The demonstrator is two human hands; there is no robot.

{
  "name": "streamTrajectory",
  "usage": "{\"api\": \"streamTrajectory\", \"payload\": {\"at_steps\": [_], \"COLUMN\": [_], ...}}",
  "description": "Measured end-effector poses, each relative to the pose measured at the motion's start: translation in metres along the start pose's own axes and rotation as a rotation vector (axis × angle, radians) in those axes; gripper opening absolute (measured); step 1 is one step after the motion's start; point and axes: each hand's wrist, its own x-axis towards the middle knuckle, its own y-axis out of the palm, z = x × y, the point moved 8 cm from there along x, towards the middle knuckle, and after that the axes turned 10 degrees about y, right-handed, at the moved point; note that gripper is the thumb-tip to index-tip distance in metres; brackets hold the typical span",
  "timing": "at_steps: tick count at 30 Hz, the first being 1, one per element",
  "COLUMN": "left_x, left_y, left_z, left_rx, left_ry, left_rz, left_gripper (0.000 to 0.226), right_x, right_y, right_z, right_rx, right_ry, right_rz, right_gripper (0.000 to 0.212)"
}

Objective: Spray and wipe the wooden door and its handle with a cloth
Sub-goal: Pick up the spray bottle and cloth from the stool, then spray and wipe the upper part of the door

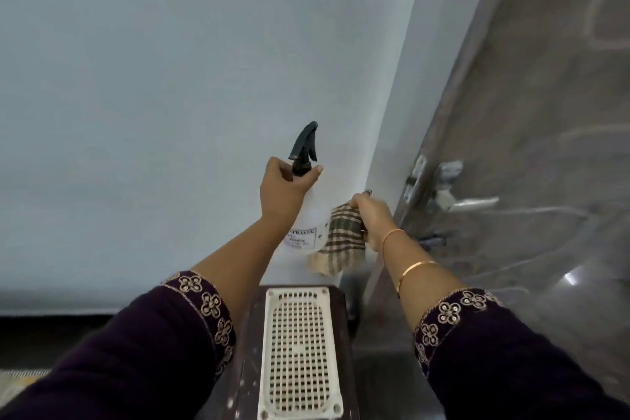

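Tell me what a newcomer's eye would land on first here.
Two outstretched arms fill the centre. The left hand grips a spray bottle by its neck against the pale wall, and the right hand holds a checked cloth beside it. At the right stands the door with its metal handle, and low in the middle is a white grille.
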Motion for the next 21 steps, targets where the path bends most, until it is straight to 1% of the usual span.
{"api": "streamTrajectory", "payload": {"at_steps": [1, 4, 7, 8, 10, 12, 15, 17, 20, 21], "left_x": [0.004, 0.016, 0.025, 0.029, 0.035, 0.037, 0.038, 0.038, 0.039, 0.040], "left_y": [0.000, 0.004, 0.012, 0.014, 0.019, 0.025, 0.040, 0.049, 0.061, 0.065], "left_z": [-0.014, -0.057, -0.094, -0.107, -0.124, -0.144, -0.173, -0.195, -0.235, -0.250], "left_rx": [-0.023, -0.115, -0.192, -0.217, -0.261, -0.317, -0.327, -0.330, -0.340, -0.336], "left_ry": [0.010, 0.010, -0.016, -0.017, -0.040, -0.069, -0.076, -0.043, 0.039, 0.082], "left_rz": [-0.009, -0.001, 0.077, 0.108, 0.174, 0.249, 0.347, 0.380, 0.422, 0.429], "left_gripper": [0.046, 0.047, 0.058, 0.056, 0.044, 0.026, 0.017, 0.021, 0.041, 0.038], "right_x": [-0.010, -0.037, -0.063, -0.073, -0.087, -0.106, -0.131, -0.146, -0.166, -0.173], "right_y": [-0.003, -0.013, -0.025, -0.031, -0.042, -0.058, -0.086, -0.103, -0.128, -0.137], "right_z": [0.022, 0.079, 0.126, 0.142, 0.167, 0.195, 0.230, 0.252, 0.283, 0.293], "right_rx": [0.000, 0.005, 0.038, 0.062, 0.115, 0.240, 0.485, 0.618, 0.780, 0.817], "right_ry": [-0.054, -0.175, -0.274, -0.309, -0.383, -0.481, -0.599, -0.664, -0.748, -0.774], "right_rz": [0.003, -0.009, 0.007, 0.011, 0.021, 0.036, 0.080, 0.115, 0.145, 0.147], "right_gripper": [0.013, 0.018, 0.009, 0.007, 0.007, 0.005, 0.011, 0.013, 0.009, 0.007]}}
